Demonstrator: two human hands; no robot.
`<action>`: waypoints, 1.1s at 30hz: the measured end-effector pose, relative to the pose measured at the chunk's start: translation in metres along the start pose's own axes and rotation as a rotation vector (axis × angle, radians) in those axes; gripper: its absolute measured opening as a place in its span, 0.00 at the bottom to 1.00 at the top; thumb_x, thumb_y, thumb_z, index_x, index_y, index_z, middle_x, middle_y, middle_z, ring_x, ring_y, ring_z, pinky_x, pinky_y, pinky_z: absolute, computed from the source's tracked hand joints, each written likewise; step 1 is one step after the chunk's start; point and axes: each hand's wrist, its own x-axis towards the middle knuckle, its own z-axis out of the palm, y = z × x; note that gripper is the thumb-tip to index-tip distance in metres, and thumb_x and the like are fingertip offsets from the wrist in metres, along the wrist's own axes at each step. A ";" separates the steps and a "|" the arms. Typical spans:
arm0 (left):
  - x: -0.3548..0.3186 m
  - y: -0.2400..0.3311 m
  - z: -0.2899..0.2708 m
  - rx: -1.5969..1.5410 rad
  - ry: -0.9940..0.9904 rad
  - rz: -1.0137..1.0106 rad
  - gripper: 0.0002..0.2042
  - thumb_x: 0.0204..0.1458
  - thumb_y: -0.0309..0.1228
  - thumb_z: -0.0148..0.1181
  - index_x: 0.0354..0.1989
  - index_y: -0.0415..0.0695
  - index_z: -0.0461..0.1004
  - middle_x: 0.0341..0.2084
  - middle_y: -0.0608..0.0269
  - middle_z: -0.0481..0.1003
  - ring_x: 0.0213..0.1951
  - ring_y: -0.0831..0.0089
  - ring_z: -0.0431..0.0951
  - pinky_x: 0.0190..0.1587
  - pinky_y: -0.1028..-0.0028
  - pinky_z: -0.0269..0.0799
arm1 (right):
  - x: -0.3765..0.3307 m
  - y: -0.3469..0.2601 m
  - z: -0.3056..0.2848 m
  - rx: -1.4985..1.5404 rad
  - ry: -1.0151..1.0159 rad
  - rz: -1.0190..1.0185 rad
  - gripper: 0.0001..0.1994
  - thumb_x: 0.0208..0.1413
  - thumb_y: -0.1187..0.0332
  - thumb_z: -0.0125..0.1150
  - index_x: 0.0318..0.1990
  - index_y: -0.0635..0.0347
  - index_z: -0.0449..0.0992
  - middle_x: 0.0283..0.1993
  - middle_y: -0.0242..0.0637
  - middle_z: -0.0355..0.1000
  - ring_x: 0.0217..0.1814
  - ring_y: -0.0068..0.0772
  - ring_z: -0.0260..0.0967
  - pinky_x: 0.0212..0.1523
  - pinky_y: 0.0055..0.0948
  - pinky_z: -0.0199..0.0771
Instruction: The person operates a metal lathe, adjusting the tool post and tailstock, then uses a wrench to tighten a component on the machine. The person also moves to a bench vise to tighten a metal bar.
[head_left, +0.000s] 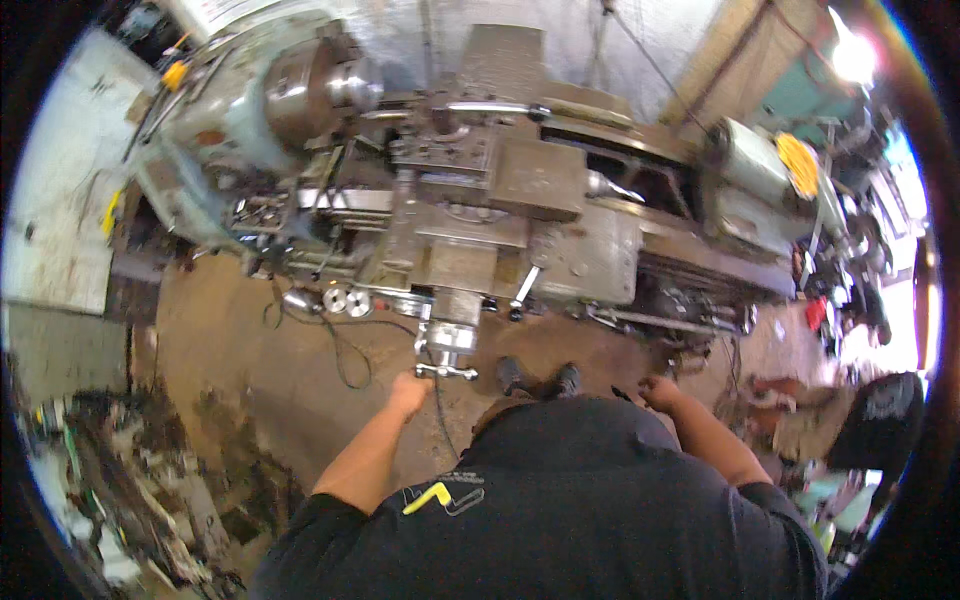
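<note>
A large metal lathe (540,180) stretches across the view in front of me. My left hand (408,392) is closed at the left end of the silver crank handle (446,372), on the near end of the cross slide (460,270). Well to the right, my right hand (657,393) is held low by my side, its fingers curled. A small dark piece (622,395) sticks out beside it; its kind is too unclear to make out. The lathe's chuck (350,85) is at upper left, with the tool post (440,150) right of it.
The tailstock (750,190) stands at right, with a yellow round thing (797,165) on it. A lever (525,290) juts from the carriage apron. Cables (345,360) lie on the brown floor under the lathe. Scrap (150,490) is heaped at lower left. A bright lamp (853,58) glows at upper right.
</note>
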 end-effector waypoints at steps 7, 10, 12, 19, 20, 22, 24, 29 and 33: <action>-0.032 0.005 0.045 -0.598 -0.475 -0.193 0.06 0.49 0.31 0.62 0.30 0.49 0.69 0.16 0.71 0.62 0.17 0.77 0.61 0.18 0.73 0.59 | -0.024 0.006 0.013 0.104 0.140 0.113 0.22 0.55 0.58 0.57 0.55 0.56 0.75 0.56 0.47 0.73 0.59 0.50 0.69 0.59 0.43 0.69; -0.018 -0.009 -0.020 -0.324 -0.277 -0.015 0.07 0.51 0.27 0.58 0.26 0.50 0.65 0.14 0.73 0.58 0.13 0.80 0.54 0.15 0.79 0.49 | -0.036 0.020 0.022 0.214 0.113 0.205 0.22 0.55 0.58 0.57 0.56 0.57 0.74 0.56 0.48 0.73 0.59 0.50 0.69 0.59 0.42 0.69; 0.017 -0.011 -0.006 -0.263 -0.172 -0.096 0.08 0.52 0.26 0.56 0.26 0.50 0.64 0.13 0.73 0.57 0.11 0.80 0.51 0.14 0.78 0.48 | -0.045 0.030 0.029 0.133 0.117 0.223 0.22 0.55 0.59 0.57 0.56 0.58 0.74 0.56 0.50 0.73 0.57 0.51 0.71 0.59 0.41 0.69; 0.004 0.011 0.069 -0.431 -0.395 -0.268 0.09 0.54 0.26 0.55 0.24 0.50 0.62 0.13 0.73 0.56 0.12 0.80 0.51 0.14 0.76 0.46 | -0.055 0.073 0.046 0.267 0.164 0.182 0.23 0.54 0.57 0.57 0.57 0.56 0.74 0.54 0.51 0.74 0.59 0.51 0.70 0.59 0.41 0.69; -0.013 0.015 0.052 -0.439 -0.448 -0.286 0.10 0.54 0.26 0.55 0.24 0.50 0.62 0.13 0.73 0.56 0.12 0.80 0.52 0.14 0.76 0.45 | -0.054 0.081 0.048 0.324 0.174 0.212 0.24 0.54 0.57 0.57 0.57 0.56 0.74 0.54 0.51 0.74 0.57 0.51 0.71 0.57 0.42 0.70; -0.035 0.024 0.006 -0.437 -0.543 -0.217 0.09 0.52 0.27 0.57 0.25 0.50 0.63 0.14 0.74 0.56 0.12 0.81 0.51 0.14 0.77 0.45 | -0.052 0.100 0.050 0.425 0.192 0.275 0.24 0.53 0.57 0.58 0.57 0.56 0.74 0.53 0.50 0.74 0.54 0.51 0.73 0.55 0.42 0.72; -0.040 0.027 -0.021 -0.209 -0.393 -0.010 0.06 0.51 0.26 0.56 0.26 0.50 0.65 0.14 0.73 0.59 0.13 0.80 0.56 0.13 0.76 0.49 | -0.050 0.123 0.049 0.351 0.221 0.229 0.24 0.53 0.57 0.58 0.56 0.57 0.74 0.51 0.50 0.75 0.46 0.49 0.75 0.48 0.41 0.74; 0.016 0.016 0.038 0.365 0.458 -0.053 0.10 0.50 0.29 0.60 0.40 0.45 0.69 0.27 0.60 0.72 0.27 0.68 0.73 0.26 0.69 0.69 | -0.044 0.188 0.031 0.419 0.136 0.300 0.24 0.52 0.59 0.58 0.56 0.56 0.74 0.47 0.49 0.76 0.33 0.41 0.77 0.34 0.38 0.76; 0.020 0.014 0.099 0.590 0.599 -0.240 0.26 0.50 0.34 0.64 0.58 0.44 0.63 0.44 0.46 0.75 0.43 0.53 0.78 0.43 0.62 0.76 | -0.021 0.267 0.008 0.270 0.014 0.290 0.23 0.51 0.62 0.60 0.56 0.56 0.74 0.44 0.49 0.77 0.33 0.40 0.77 0.34 0.39 0.77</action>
